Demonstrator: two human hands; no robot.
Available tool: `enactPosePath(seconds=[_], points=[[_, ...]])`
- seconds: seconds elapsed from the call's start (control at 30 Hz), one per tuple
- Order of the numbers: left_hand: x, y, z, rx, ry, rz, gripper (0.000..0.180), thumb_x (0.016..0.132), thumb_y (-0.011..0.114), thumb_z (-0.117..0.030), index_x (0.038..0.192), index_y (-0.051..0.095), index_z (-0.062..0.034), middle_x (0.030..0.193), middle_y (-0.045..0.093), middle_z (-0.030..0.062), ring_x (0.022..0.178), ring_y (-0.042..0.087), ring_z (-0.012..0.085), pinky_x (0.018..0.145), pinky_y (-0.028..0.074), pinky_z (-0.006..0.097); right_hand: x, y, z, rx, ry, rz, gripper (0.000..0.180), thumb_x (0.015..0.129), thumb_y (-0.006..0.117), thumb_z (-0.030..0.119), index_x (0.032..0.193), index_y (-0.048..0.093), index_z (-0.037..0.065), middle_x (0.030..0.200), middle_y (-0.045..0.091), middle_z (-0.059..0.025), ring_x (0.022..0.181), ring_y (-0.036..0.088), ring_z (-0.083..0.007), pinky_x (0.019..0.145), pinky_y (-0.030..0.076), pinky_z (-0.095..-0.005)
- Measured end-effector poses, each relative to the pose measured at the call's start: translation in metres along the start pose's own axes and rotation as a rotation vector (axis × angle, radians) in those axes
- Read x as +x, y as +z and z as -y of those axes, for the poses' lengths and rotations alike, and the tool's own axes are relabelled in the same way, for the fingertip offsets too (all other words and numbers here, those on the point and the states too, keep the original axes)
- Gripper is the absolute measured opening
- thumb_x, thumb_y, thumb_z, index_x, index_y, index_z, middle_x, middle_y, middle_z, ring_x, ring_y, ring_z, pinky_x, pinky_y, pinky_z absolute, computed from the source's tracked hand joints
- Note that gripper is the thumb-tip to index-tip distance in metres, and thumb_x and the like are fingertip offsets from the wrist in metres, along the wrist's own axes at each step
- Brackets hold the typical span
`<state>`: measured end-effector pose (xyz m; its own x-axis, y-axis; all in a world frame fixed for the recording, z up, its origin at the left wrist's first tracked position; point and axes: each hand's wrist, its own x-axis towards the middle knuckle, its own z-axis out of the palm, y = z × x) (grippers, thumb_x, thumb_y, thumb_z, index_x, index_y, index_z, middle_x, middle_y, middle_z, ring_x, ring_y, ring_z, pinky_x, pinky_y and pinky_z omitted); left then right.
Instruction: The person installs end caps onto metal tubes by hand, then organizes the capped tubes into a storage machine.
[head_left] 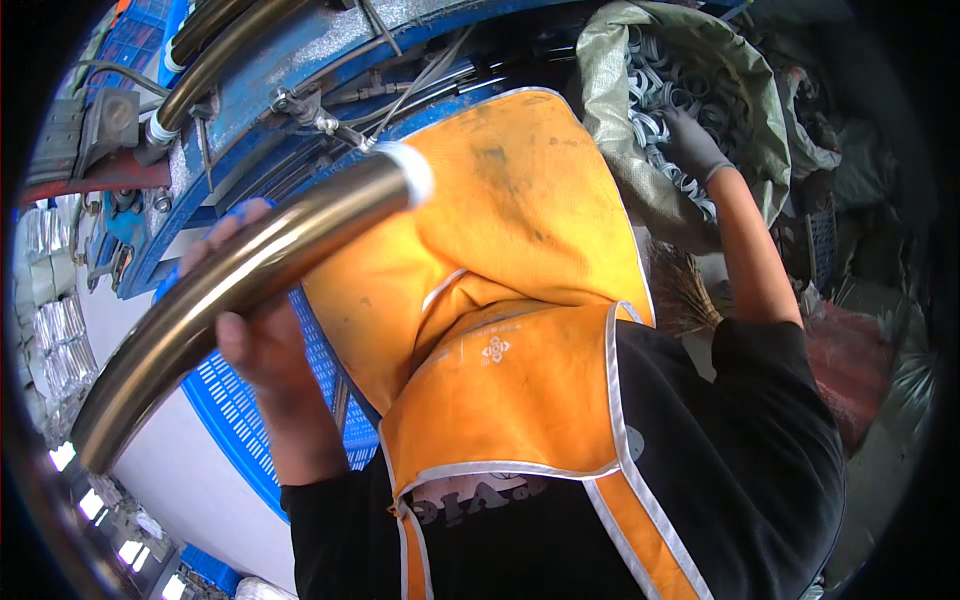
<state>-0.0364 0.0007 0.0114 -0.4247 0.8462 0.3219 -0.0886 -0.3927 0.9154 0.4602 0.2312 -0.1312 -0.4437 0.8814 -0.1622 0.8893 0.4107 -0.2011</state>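
A worker's left hand (255, 330) wraps tight around a curved metal tube (230, 290), gripping it near mid-length while the white-capped end points up toward the blue machine (290, 70); a blue crate (240, 420) sits just behind the tube. To hold it well, the grip seems best kept near the balance point so the long bend does not swing. The tube looks polished, bronze-toned, smoothly arced and unmarked. An orange apron (510, 300) hangs at centre. At right, the gloved right hand (693, 145) reaches into a sack (620, 110) of grey metal clips (665, 85), fingers dipped among them; whether they pinch one cannot be told
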Motion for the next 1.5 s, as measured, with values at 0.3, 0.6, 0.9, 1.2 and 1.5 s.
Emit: enactPosePath(seconds=[0.3,0.6,0.9,1.2,1.5], points=[[0.019,-0.058,-0.032,0.522,0.169,-0.118,0.053,0.088,0.07,-0.01,0.134,0.048,0.005,0.119,0.064,0.017,0.116,0.062,0.0301,0.11,0.042,0.045,-0.013,0.003,-0.039,0.199,0.234,0.219,0.028,0.088,0.068,0.03,0.096,0.07,0.003,0.092,0.072,-0.0169,0.082,0.069,-0.0304,0.077,0.054,-0.0409],[-0.002,-0.018,-0.03,1.178,-0.178,0.282,0.058,0.072,0.082,-0.015,0.123,0.059,-0.0006,0.116,0.065,0.0185,0.106,0.065,0.0337,0.093,0.05,0.038,-0.027,-0.061,0.069,2.161,0.057,0.053,0.054,0.105,0.046,0.041,0.143,0.046,0.003,0.142,0.054,-0.0157,0.132,0.052,-0.0308,0.105,0.051,-0.0411],[-0.022,0.02,-0.022,1.059,-0.385,0.564,0.056,0.071,0.08,-0.016,0.122,0.06,-0.0011,0.111,0.067,0.0212,0.104,0.067,0.0361,0.089,0.052,0.038,-0.033,-0.078,0.188,1.525,0.124,0.106,0.055,0.092,0.071,0.026,0.136,0.048,0.001,0.128,0.059,-0.0108,0.122,0.057,-0.0201,0.102,0.047,-0.0331],[-0.027,0.013,-0.017,1.076,-0.537,0.725,0.059,0.072,0.079,-0.019,0.124,0.06,0.0001,0.113,0.068,0.0205,0.106,0.066,0.0358,0.09,0.052,0.039,-0.039,-0.091,0.201,1.003,-0.346,0.09,0.083,0.068,0.089,0.022,0.138,0.05,0.001,0.125,0.058,-0.0087,0.118,0.057,-0.0178,0.105,0.043,-0.0317],[-0.044,0.018,0.002,1.085,-0.485,0.774,0.06,0.07,0.081,-0.022,0.124,0.061,-0.0025,0.112,0.068,0.0199,0.105,0.066,0.0351,0.089,0.052,0.04,-0.039,-0.076,0.205,0.91,-0.627,-0.048,0.053,0.096,0.055,0.041,0.127,0.053,-0.001,0.118,0.056,-0.0153,0.108,0.057,-0.0268,0.097,0.044,-0.0365]])
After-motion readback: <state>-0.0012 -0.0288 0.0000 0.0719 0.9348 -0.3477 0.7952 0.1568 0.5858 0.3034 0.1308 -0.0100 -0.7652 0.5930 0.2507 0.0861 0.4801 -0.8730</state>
